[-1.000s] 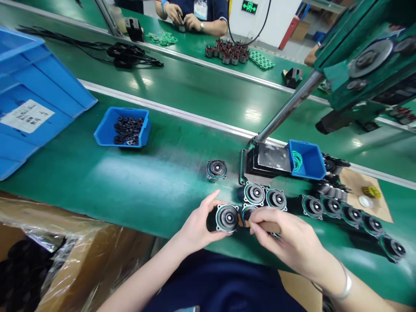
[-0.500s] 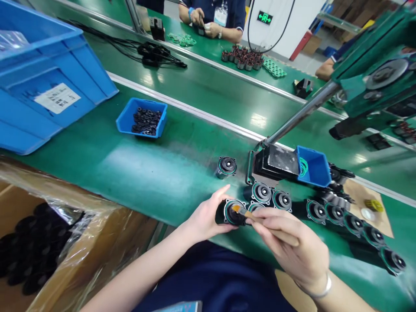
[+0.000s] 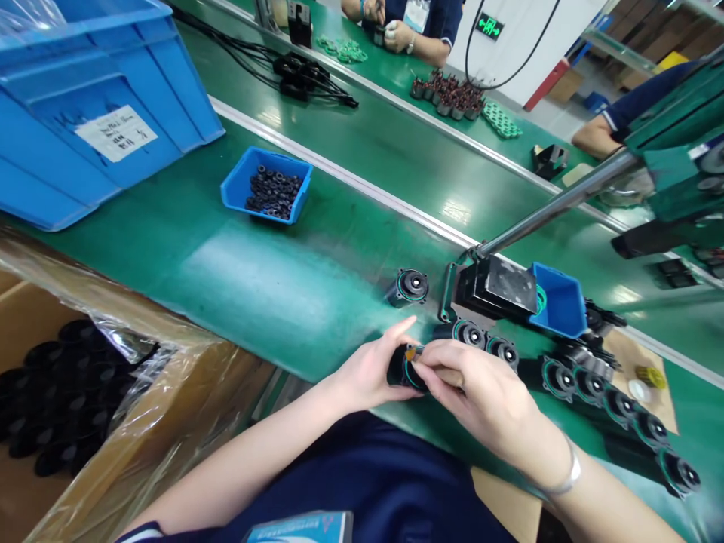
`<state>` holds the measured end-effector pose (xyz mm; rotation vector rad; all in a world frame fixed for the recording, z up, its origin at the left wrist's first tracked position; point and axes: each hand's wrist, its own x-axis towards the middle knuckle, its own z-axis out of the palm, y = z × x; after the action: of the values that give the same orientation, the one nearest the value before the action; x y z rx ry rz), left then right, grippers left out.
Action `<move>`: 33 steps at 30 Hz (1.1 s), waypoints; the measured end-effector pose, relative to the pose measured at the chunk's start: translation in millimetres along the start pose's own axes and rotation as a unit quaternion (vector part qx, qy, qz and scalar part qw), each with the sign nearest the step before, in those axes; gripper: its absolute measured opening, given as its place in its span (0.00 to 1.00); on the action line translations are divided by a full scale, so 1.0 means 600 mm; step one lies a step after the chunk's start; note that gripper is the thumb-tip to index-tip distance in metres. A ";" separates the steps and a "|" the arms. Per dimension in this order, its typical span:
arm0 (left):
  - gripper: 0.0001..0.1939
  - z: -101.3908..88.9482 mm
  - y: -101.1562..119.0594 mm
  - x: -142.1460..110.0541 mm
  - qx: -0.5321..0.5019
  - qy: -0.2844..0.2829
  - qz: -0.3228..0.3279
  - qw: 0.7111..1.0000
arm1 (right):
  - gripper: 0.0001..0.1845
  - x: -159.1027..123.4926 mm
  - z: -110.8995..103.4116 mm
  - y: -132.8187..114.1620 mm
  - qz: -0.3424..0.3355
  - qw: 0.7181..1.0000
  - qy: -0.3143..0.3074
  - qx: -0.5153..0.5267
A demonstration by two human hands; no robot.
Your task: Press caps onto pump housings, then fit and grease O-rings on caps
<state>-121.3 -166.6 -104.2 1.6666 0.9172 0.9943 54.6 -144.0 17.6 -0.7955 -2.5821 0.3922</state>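
Near the bench's front edge, my left hand [image 3: 370, 371] wraps round a black cylindrical housing [image 3: 399, 371] with a green ring at its top. My right hand [image 3: 478, 385] pinches a small wooden-handled brush [image 3: 449, 377], its orange-brown bristles touching the top of that housing. My fingers cover much of the brush and part of the housing's face. Just beyond the hands stands a separate housing [image 3: 412, 286] with the same green ring. Two more, including this housing [image 3: 502, 351], sit partly behind my right hand.
A row of housings [image 3: 619, 405] runs along the right. A press [image 3: 673, 173] with a black base [image 3: 498, 286] rises behind. Blue bins [image 3: 231, 185] [image 3: 571, 302] hold small black parts and green rings. A large blue crate [image 3: 170, 83] stands left, an open carton [image 3: 186, 377] below. Co-workers sit opposite.
My right hand has moved left and turned, now covering more of the brush and housing. The left hand keeps its hold. The whole view has shifted slightly.
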 end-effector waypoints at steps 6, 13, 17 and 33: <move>0.55 0.000 -0.004 0.002 -0.012 -0.011 0.009 1.000 | 0.07 -0.006 -0.020 -0.027 -0.083 0.995 -0.042 -0.025; 0.55 0.000 0.000 0.005 0.009 -0.003 -0.008 1.000 | 0.18 -0.035 -0.056 -0.036 -0.147 0.981 -0.087 -0.088; 0.53 -0.002 0.003 0.004 0.010 -0.010 -0.015 1.000 | 0.17 -0.036 -0.071 -0.036 -0.184 0.969 -0.100 -0.128; 0.31 -0.076 0.041 0.048 0.297 0.029 -0.057 0.953 | 0.18 -0.140 -0.098 0.032 -0.105 0.988 0.027 -0.111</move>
<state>-148.9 -131.6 -65.0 2.0489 1.4371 0.7273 154.1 -169.4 36.9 -0.5878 -2.6549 0.0185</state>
